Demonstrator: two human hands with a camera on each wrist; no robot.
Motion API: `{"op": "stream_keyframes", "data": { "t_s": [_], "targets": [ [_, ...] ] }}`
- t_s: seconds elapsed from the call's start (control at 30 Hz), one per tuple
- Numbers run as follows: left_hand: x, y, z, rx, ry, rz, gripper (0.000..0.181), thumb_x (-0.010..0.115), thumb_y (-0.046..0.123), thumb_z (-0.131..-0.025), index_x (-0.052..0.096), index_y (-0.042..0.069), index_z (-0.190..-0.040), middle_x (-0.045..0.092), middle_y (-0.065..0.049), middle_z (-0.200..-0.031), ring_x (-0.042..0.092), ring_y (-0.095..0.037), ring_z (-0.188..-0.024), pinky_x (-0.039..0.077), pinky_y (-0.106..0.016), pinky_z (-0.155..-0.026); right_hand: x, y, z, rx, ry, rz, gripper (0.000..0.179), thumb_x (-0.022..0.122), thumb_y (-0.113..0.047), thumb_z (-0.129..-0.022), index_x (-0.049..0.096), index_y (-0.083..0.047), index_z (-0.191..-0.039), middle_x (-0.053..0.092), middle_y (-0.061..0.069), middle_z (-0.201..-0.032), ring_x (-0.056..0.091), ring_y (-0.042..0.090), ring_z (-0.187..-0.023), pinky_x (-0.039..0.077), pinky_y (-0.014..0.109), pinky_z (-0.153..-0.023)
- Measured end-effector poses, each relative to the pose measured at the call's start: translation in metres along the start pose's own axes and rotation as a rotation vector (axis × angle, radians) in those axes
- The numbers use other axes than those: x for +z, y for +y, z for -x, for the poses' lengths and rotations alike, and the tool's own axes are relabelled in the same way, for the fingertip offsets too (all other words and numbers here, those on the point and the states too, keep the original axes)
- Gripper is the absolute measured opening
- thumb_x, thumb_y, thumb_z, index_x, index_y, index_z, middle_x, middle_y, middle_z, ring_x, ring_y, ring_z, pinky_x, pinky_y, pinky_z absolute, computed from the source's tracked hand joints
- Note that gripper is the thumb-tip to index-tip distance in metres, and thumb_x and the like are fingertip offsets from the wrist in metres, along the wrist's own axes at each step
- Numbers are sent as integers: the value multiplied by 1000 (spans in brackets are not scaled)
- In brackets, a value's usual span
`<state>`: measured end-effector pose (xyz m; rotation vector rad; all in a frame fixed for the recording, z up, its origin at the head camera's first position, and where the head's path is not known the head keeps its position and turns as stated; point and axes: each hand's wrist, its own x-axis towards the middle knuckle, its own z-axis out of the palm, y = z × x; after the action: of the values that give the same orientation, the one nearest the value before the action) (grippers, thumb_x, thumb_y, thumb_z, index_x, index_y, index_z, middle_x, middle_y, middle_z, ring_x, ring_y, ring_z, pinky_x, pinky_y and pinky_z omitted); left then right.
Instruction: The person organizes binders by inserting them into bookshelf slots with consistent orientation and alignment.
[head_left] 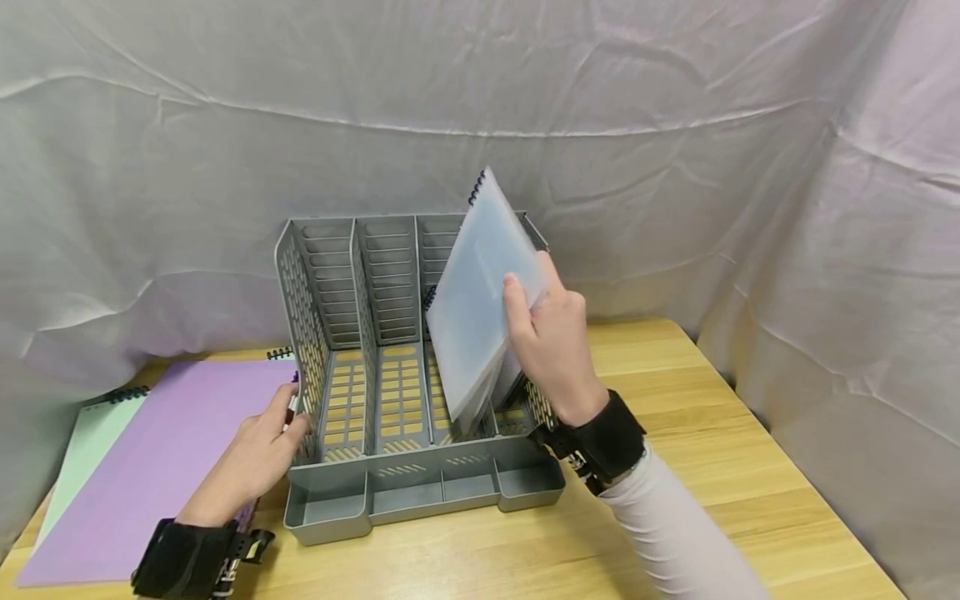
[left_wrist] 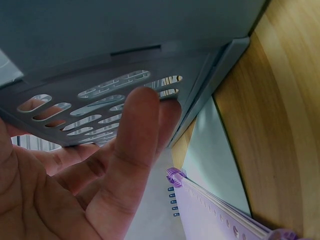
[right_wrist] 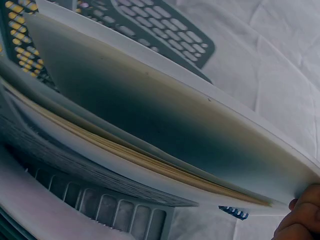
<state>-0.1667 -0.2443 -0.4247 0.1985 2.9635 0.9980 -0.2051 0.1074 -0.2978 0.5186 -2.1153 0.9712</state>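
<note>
A grey slotted file organizer with upright dividers stands on the table. My right hand grips a spiral notebook with a translucent, bluish cover by its right edge, thumb on the near face. The notebook is tilted, its lower end down among the right-hand compartments. In the right wrist view its cover is spread from the pages; only fingertips show. My left hand holds the organizer's left side wall. In the left wrist view, fingers lie outside it and skin shows through the slots.
A purple notebook and a pale green notebook lie overlapping at the left. Small trays run along the organizer's front. Wooden table extends to the right. A grey cloth hangs behind.
</note>
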Motion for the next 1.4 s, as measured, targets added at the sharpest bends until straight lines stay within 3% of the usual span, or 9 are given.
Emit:
{"op": "stream_keyframes", "data": {
  "t_s": [0.13,0.3,0.43,0.6,0.97,1.13,1.27,1.4],
  "targets": [
    [0,0,1,3,2,2,49,42,23,-113,34,1,-157,71,-31,-123,71,-42,-105,59,-56,-81,8,-1,4,-19,-37,80,23,50,-21,-111,56,2,-110,52,11,-67,54,24,-49,44,35,-46],
    [0,0,0,3,4,-7,52,42,24,-113,32,1,-159,71,-33,-127,70,-49,-112,58,-62,-87,13,-5,10,-82,4,213,24,52,-21,-109,59,2,-110,45,7,-59,45,22,-43,37,38,-42],
    [0,0,0,5,5,-14,54,42,24,-114,30,1,-160,70,-34,-130,67,-54,-118,55,-68,-93,17,-7,15,-126,32,294,21,55,-20,-107,55,-1,-98,40,4,-54,44,24,-41,37,42,-40],
    [-1,0,0,8,8,-16,53,42,24,-114,31,0,-159,71,-32,-127,69,-51,-115,56,-65,-91,26,-8,24,-128,1,350,21,58,-19,-107,52,-3,-94,35,0,-51,46,25,-40,37,40,-39],
    [-1,0,0,12,6,-9,51,42,25,-114,33,2,-158,71,-32,-127,69,-51,-115,57,-66,-89,36,-8,28,-29,-135,381,25,55,-22,-111,48,-6,-93,30,-3,-56,48,23,-43,26,30,-41],
    [0,-1,-1,13,3,-6,52,42,26,-114,32,2,-159,71,-33,-128,69,-52,-115,57,-66,-89,39,-4,29,-16,-151,407,29,58,-25,-111,47,-7,-91,29,-4,-57,48,24,-44,25,30,-42],
    [0,-1,-1,10,3,-9,53,42,26,-114,31,1,-160,70,-34,-130,68,-54,-117,56,-67,-91,37,-2,28,-10,-173,398,33,62,-28,-110,47,-7,-89,33,-4,-56,48,21,-44,27,29,-42],
    [-1,0,0,10,5,-9,53,42,26,-114,32,1,-160,70,-34,-129,69,-53,-117,56,-67,-91,34,-1,26,32,-220,322,37,67,-33,-107,49,-7,-89,46,-2,-57,51,19,-46,37,30,-45]
  ]
}}
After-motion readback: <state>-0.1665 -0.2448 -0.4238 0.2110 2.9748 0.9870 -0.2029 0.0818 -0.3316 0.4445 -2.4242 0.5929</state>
